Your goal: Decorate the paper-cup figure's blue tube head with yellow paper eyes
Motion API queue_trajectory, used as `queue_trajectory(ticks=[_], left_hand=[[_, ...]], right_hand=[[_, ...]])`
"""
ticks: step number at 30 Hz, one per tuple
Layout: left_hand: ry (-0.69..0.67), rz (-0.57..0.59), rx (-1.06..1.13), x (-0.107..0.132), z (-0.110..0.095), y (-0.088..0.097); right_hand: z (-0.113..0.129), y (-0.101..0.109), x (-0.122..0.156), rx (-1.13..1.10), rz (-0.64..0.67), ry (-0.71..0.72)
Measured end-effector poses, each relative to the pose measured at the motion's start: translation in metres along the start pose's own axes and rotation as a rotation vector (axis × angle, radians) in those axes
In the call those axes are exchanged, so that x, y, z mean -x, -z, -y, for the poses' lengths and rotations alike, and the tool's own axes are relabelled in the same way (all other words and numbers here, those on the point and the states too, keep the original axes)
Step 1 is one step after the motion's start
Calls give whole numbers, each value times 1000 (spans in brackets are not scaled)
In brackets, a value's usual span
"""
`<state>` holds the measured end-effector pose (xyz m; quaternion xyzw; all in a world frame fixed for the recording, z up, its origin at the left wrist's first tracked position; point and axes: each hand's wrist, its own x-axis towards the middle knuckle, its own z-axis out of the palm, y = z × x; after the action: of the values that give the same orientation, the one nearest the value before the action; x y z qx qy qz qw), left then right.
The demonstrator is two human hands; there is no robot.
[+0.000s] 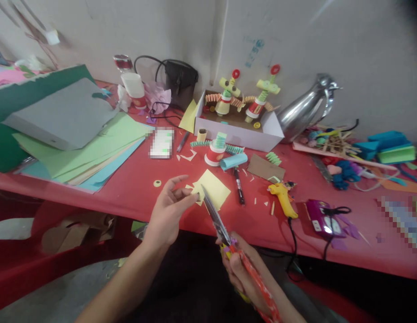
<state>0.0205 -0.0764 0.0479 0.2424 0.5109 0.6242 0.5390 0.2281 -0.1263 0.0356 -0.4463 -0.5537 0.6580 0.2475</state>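
My left hand (pixel 170 206) pinches a small piece of pale yellow paper (pixel 198 193) between thumb and fingers. My right hand (pixel 242 269) is wrapped round a pair of scissors (pixel 215 217) with red-covered handles. The blades point away from me, their tips at the edge of the held piece. Beneath lies a larger yellow sheet (pixel 215 188) on the red table (pixel 128 179). Just beyond stands a paper-cup figure (pixel 215 152) with folded green paper arms and a blue paper roll (pixel 233 161) beside it. A black pen (pixel 239 186) lies to the right.
At the back, a white box (pixel 235 134) holds two finished-looking cup figures. A metal jug (pixel 306 107) leans beside it. A yellow glue gun (pixel 283 199) and purple device (pixel 324 218) with cords lie right. Coloured sheets (pixel 84 148) are stacked left; paper scraps are scattered about.
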Motion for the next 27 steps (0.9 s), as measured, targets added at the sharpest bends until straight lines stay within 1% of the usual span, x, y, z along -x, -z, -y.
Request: queue_trajectory(ticks=[5,13,20,27], left_hand=[[-23,-1,-6,-1,1,3],[-47,-14,5,-4,-1,5],[-13,3,-13,1,0,0],[-47,-3,-23,-2,-3,5]], right_hand=[[-2,1,0,-25,27,-24],[-7,0,-2,-76,61,9],[-6,-1,-1,-84,43,-9],[-10,0,-2,-75,61,4]])
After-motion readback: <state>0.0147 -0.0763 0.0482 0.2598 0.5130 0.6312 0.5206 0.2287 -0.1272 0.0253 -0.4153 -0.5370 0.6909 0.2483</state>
